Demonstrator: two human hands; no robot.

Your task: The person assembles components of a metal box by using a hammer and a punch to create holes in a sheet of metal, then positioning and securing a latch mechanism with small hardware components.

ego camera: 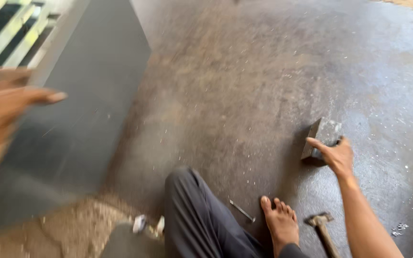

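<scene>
Nearest, at six o'clock, a bare foot (281, 223) rested on the floor (244, 71), with a hammer (322, 230) just to its right and a nail (242, 210) to its left. Further out, at about four o'clock, the right hand (336, 156) closed its fingers over a grey block (322, 138), which lay on the floor tilted, long axis running toward one o'clock. At nine o'clock the blurred left hand (5, 107), fingers spread, gripped a large dark board (80, 110) leaning toward twelve. Both seemed mid-handling, nothing yet fixed.
</scene>
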